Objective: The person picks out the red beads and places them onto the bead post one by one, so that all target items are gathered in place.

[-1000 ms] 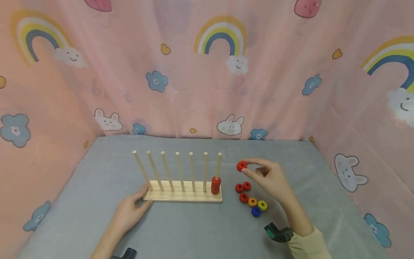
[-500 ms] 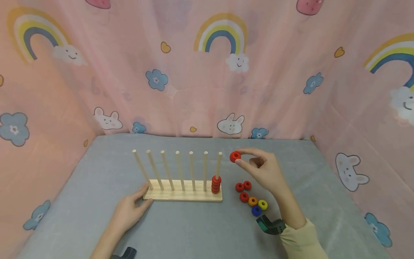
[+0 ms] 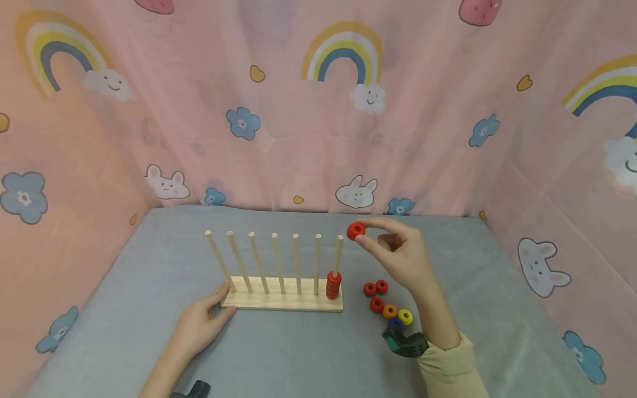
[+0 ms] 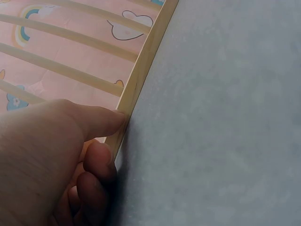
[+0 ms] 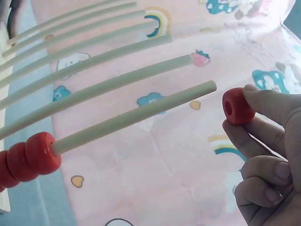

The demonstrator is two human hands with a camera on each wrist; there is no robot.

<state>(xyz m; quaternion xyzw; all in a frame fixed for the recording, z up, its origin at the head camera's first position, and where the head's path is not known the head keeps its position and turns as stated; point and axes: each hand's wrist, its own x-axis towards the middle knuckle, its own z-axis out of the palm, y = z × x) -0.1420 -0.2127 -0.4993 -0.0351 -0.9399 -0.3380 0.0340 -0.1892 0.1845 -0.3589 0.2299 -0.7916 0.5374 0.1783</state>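
Note:
My right hand (image 3: 400, 254) pinches a red bead (image 3: 355, 231) between thumb and index finger. In the right wrist view this bead (image 5: 238, 106) is close to the tip of the end peg (image 5: 141, 113), apart from it, with its hole towards the peg. Several red beads (image 3: 333, 286) are stacked low on that rightmost peg of the wooden peg board (image 3: 283, 301). The other pegs carry no beads. At the board's left end, my left hand (image 3: 201, 323) grips it, thumb on the front edge (image 4: 123, 115); some fingertips are hidden.
Loose beads lie on the grey cloth right of the board: several red ones (image 3: 376, 304), an orange one (image 3: 390, 312), a yellow one (image 3: 405, 317) and a blue one (image 3: 396, 323), partly hidden by the right wrist camera (image 3: 405, 342). A pink printed curtain (image 3: 298, 138) encloses the table.
My right hand has moved up and left with the red bead, from above the loose beads to near the rightmost peg's top. The left hand and the board have stayed put.

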